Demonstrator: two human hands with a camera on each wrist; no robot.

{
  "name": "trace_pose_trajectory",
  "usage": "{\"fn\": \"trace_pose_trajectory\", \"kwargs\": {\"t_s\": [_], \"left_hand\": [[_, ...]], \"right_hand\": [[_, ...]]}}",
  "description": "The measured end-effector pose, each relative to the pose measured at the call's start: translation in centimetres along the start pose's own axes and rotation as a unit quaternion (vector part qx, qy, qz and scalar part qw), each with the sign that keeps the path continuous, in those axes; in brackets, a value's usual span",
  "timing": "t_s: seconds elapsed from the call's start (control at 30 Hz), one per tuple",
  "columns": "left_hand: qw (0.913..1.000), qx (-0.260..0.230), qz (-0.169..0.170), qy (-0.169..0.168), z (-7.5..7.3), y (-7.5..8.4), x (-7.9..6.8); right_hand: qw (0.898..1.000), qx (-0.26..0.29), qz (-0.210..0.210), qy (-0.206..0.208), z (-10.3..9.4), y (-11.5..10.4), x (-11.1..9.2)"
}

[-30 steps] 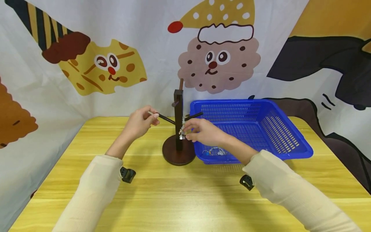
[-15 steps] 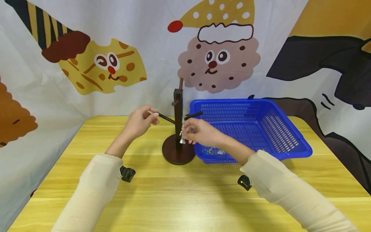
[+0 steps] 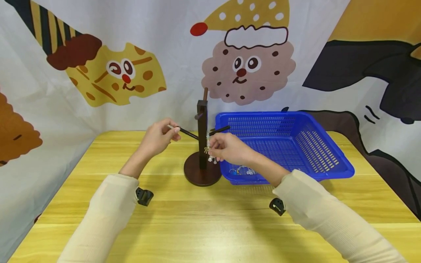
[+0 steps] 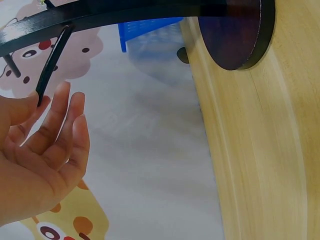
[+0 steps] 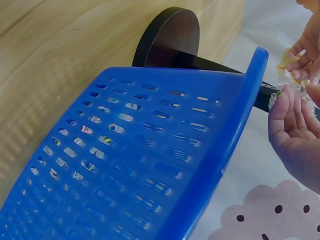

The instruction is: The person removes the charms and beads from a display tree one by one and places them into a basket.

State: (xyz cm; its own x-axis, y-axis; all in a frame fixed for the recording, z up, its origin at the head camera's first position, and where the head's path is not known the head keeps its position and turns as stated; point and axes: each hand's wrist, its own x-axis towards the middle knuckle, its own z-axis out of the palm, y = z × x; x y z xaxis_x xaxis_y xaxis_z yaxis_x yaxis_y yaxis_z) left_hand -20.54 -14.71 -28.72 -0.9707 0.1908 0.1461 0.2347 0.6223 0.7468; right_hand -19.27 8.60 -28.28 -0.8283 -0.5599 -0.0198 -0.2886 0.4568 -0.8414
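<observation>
A dark wooden stand with a round base (image 3: 201, 174) and short side pegs stands at mid-table. My left hand (image 3: 161, 137) pinches the end of its left peg (image 4: 54, 62) between thumb and index finger; the other fingers are spread loosely in the left wrist view. Just right of the post, my right hand (image 3: 232, 149) pinches a beaded charm bracelet (image 3: 208, 140) with clear beads and a gold-coloured charm. The bracelet hangs down close to the post, near the right peg (image 3: 221, 130). My fingers hide part of it, so I cannot tell whether it touches that peg.
A blue plastic basket (image 3: 346, 171) is right of the stand, close beside its base, under my right forearm. More beaded jewellery (image 3: 242, 170) lies at its near left corner. A printed cloth (image 3: 184, 65) hangs behind the wooden table (image 3: 204, 226).
My right hand has shifted only slightly; the bracelet in its fingers has turned, and its charms hang a little lower and further right. My left hand stays on the peg.
</observation>
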Motion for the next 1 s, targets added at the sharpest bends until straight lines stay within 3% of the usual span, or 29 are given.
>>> {"fn": "trace_pose_trajectory", "kwargs": {"t_s": [1.0], "left_hand": [[1.0000,-0.004,-0.005,0.000,0.0,0.1,0.0]], "right_hand": [[1.000,0.006,-0.021,0.011,-1.0,-1.1,-0.5]]}}
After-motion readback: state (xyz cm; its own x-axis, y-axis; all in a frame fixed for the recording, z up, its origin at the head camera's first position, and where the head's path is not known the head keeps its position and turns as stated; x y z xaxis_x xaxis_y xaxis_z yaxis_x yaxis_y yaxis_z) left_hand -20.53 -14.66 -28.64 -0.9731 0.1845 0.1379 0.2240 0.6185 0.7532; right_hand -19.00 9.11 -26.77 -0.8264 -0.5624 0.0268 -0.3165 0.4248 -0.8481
